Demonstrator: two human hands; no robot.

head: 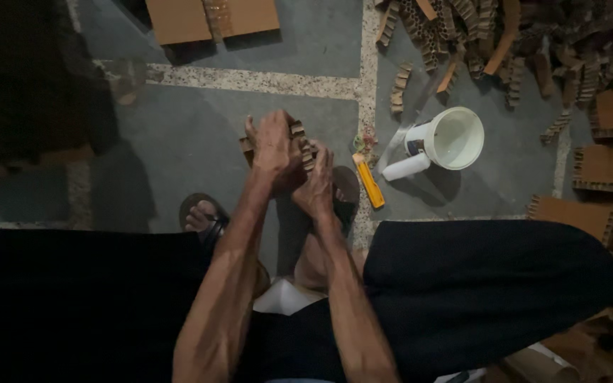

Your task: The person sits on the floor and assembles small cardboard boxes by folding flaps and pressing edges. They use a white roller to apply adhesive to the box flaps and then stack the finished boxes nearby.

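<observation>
My left hand (272, 145) and right hand (315, 186) both grip the cardboard strips (301, 139), and I judge squeezing evenly keeps their edges lined up.

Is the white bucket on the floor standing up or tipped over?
Tipped over. The white bucket lies on its side on the floor, its round open mouth facing the camera. What is inside, if anything, cannot be told.

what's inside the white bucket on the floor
The white bucket lies tipped toward the camera, and its inner wall looks pale and bare. No contents show. A white cylinder rests against its rim outside. The deepest part near the bottom is too dim to judge.
</observation>
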